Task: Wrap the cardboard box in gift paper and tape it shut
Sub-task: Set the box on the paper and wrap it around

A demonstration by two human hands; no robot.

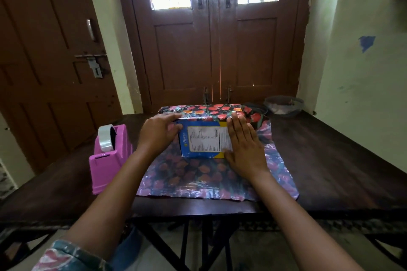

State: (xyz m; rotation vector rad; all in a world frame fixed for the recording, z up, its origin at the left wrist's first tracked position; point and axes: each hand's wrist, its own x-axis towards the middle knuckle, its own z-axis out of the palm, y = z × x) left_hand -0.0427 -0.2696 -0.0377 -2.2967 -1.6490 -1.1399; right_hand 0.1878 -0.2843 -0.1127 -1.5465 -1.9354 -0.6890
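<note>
A blue and yellow cardboard box (203, 142) with a white printed label lies on a sheet of dark gift paper (198, 178) with red flowers. The paper's far part (211, 111) is folded up over the box's far edge. My left hand (158, 132) grips the box's left end, fingers curled over its far corner and the paper there. My right hand (243, 145) lies flat, fingers together, on the box's right end. A pink tape dispenser (110, 156) with a clear tape roll (105, 138) stands to the left of the paper.
The dark wooden table (330, 160) stands against brown double doors (218, 50). A dark bowl (284, 105) sits at the table's far right corner. A coiled dark cord (256, 108) lies beside it. Bare tabletop lies right of the paper.
</note>
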